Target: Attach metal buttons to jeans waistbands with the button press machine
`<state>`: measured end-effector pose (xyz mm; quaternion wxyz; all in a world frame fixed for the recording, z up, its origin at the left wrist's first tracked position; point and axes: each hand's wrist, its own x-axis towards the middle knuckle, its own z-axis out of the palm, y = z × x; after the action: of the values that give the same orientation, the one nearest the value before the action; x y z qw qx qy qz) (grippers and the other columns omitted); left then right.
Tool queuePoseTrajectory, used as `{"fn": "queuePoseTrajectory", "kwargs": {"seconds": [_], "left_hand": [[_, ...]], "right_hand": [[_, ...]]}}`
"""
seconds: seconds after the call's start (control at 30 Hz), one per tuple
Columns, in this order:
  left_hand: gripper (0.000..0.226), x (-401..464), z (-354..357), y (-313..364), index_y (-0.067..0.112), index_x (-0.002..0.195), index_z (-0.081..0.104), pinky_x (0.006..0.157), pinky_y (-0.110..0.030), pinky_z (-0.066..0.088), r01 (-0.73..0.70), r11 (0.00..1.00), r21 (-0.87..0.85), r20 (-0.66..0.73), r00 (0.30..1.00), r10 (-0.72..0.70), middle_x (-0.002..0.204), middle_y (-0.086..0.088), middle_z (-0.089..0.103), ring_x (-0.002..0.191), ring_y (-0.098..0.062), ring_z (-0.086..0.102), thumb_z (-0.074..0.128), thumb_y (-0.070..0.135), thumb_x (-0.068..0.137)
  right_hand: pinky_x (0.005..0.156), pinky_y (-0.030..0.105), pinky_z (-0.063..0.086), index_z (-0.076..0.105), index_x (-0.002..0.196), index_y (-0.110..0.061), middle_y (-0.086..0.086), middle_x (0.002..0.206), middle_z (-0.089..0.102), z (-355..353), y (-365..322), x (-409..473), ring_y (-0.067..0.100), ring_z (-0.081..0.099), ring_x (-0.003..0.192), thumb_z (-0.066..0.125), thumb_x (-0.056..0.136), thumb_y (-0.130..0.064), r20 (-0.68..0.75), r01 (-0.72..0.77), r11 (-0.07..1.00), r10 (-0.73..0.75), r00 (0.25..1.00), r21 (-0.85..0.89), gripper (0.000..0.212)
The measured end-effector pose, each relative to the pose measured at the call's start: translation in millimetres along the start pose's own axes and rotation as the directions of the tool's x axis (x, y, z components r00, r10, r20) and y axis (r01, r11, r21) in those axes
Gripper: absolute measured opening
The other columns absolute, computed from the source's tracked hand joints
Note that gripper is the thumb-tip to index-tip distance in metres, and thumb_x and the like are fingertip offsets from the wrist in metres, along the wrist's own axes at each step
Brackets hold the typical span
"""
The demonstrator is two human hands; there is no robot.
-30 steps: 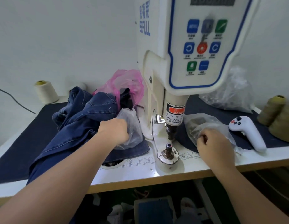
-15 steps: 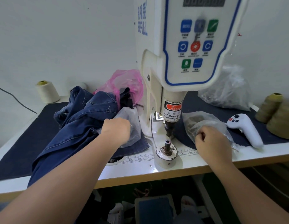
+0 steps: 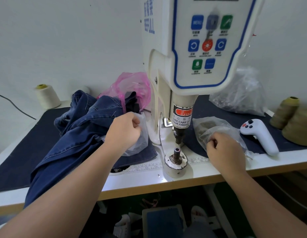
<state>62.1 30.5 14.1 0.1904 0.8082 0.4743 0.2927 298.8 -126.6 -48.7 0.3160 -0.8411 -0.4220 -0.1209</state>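
The press machine (image 3: 192,57) stands between the two hands, its lower post (image 3: 176,153) bare, so the step in hand looks like fetching button parts before any pressing. The jeans (image 3: 77,134) lie heaped under and to the outside of the left hand (image 3: 123,133), no waistband yet on the post. A big clear bag (image 3: 238,98) sits well beyond the right hand (image 3: 224,152); its contents are too blurred to name. A pink bag (image 3: 132,88) behind the left hand holds something dark. The left hand is curled, pinching a small clear bag (image 3: 140,143) that rests on the jeans; what is in it I cannot tell. The right hand, fingers curled, grips another clear bag (image 3: 209,127) with brownish small pieces inside, probably buttons. Next, each hand likely needs one piece out, set on the machine, then the waistband laid over the post
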Motion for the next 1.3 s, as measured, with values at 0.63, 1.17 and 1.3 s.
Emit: {"fn": "queuePoseTrajectory", "kwargs": {"seconds": [0.63,1.17,1.3], "left_hand": [[0.024,-53.5,17.6,37.9,0.038,0.095,0.059,0.065,-0.025,0.055,-0.13,0.9,-0.415,0.204,0.951,0.232,0.083,0.023,0.063,0.058,-0.003,0.053,0.065,0.015,0.091],[0.03,-65.3,28.4,39.0,0.022,0.107,0.054,0.055,-0.021,0.053,0.085,0.731,-0.677,0.275,0.951,0.144,0.085,0.008,0.074,0.071,-0.021,0.062,0.068,0.003,0.088],[0.027,-66.4,29.6,39.1,0.023,0.104,0.055,0.054,-0.02,0.052,0.065,0.743,-0.667,0.259,0.954,0.149,0.086,0.01,0.074,0.067,-0.018,0.061,0.068,0.005,0.089]], "right_hand": [[0.05,0.023,0.027,0.052,0.065,-0.022,-0.005,0.06,0.052,1.0,-0.3,0.7,0.01,0.049,0.057,0.054,0.092,-0.014,0.018,-0.007,1.0,0.008,1.0,-0.023,0.028],[0.05,0.025,0.029,0.052,0.065,-0.021,-0.006,0.059,0.051,-0.7,-0.3,-0.1,0.01,0.048,0.056,0.054,0.09,-0.01,0.01,0.003,1.0,-0.003,1.0,0.013,0.028],[0.05,0.025,0.028,0.051,0.064,-0.022,-0.006,0.059,0.051,-0.5,-0.6,0.1,0.011,0.048,0.056,0.054,0.09,-0.011,0.009,0.008,1.0,-0.008,1.0,0.004,0.029]]}}
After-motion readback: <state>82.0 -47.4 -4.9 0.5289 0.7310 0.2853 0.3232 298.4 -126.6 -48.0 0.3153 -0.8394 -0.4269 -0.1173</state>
